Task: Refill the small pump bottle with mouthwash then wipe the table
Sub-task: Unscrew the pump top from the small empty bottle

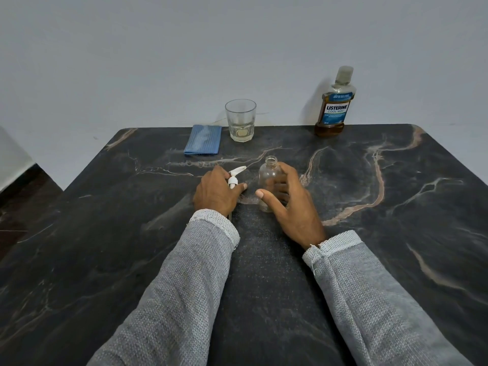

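1. Small pump bottle (269,180) stood upright mid-table (396,233), neck uncapped, looked empty.
2. Right hand (293,204) cupped it w/ loosely spread fingers, thumb off the glass; firm grip or not, can't tell.
3. Left hand (217,192) held the white pump head (235,177) beside the bottle, down near the tabletop.
4. Mouthwash bottle (334,107) sat capped at far edge, toward right corner; blue cloth (203,140) & glass (240,120) also at far edge.
5. Prob best: park pump nozzle-up, steady small bottle, pour slow; narrow neck = spill risk.

Drinking glass (240,120) near the far edge, perhaps holding a little liquid
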Demonstrator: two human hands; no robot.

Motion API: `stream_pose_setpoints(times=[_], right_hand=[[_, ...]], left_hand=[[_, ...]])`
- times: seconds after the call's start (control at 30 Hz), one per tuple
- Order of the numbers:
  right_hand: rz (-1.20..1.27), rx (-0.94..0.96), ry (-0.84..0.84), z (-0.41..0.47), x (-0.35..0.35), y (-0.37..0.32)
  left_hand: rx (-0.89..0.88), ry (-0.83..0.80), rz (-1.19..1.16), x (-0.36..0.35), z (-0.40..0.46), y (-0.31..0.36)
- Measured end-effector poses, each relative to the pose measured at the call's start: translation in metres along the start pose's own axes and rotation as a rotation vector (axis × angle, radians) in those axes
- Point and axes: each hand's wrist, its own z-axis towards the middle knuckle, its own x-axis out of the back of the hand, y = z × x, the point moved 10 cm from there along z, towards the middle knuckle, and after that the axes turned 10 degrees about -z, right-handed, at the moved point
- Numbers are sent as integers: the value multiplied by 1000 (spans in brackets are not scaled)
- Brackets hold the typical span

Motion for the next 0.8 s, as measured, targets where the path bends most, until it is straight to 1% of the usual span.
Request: stream_pose_setpoints(times=[0.3, 0.53, 0.63, 0.73, 0.8], right_hand=[[37, -3, 3, 0, 0, 4], [125, -55, -6, -5, 5, 6], [142, -80, -5, -7, 9, 7], [146, -88, 23, -8, 17, 7], [161, -101, 69, -5, 26, 9]], left_hand=[[3, -34, 4, -2, -1, -2], [-23, -61, -29, -1, -11, 0], [0, -84, -71, -1, -10, -3], [31, -94, -103, 4, -4, -6], [-12, -53, -102, 14, 2, 0]])
